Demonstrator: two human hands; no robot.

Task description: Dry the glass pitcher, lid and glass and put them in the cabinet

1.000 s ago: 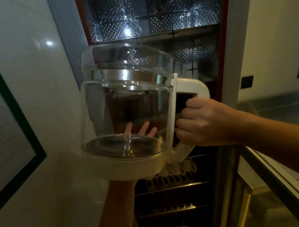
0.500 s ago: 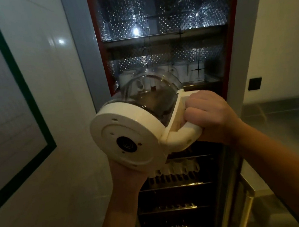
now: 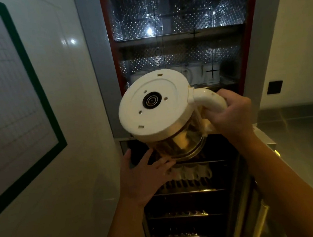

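The glass pitcher (image 3: pixel 156 107) is turned nearly upside down in front of the cabinet (image 3: pixel 180 59), its white round base facing me and its glass mouth pointing down and away. My right hand (image 3: pixel 229 115) grips the white handle at the right. Below the mouth, my left hand (image 3: pixel 145 176) is spread with straight fingers, close under the glass rim; whether it touches the rim I cannot tell. No lid or drinking glass can be made out.
The cabinet's upper compartment has a shiny perforated back and white cups (image 3: pixel 201 74) on a shelf. Below are dark wire racks (image 3: pixel 184 191) with small white cups. A tiled wall (image 3: pixel 73 125) stands left, a steel counter (image 3: pixel 296 144) right.
The pitcher went from upright to tipped over, base now towards me and mouth down. My left hand left the base and now lies spread under the mouth.
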